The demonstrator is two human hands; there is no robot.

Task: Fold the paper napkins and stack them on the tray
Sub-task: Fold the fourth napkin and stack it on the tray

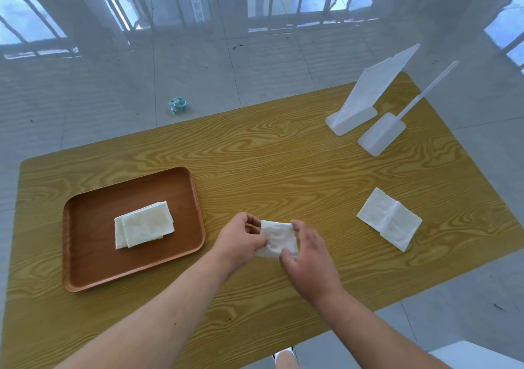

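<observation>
A white paper napkin is held just above the wooden table between both hands. My left hand pinches its left edge and my right hand grips its right side, covering part of it. Left of them lies a brown tray carrying a small stack of folded napkins. Another napkin, opened out with a crease down its middle, lies flat on the table to the right.
Two white plastic stands are at the table's far right corner. A crumpled teal wrapper lies on the tiled floor beyond the table. A white object shows at the bottom right corner.
</observation>
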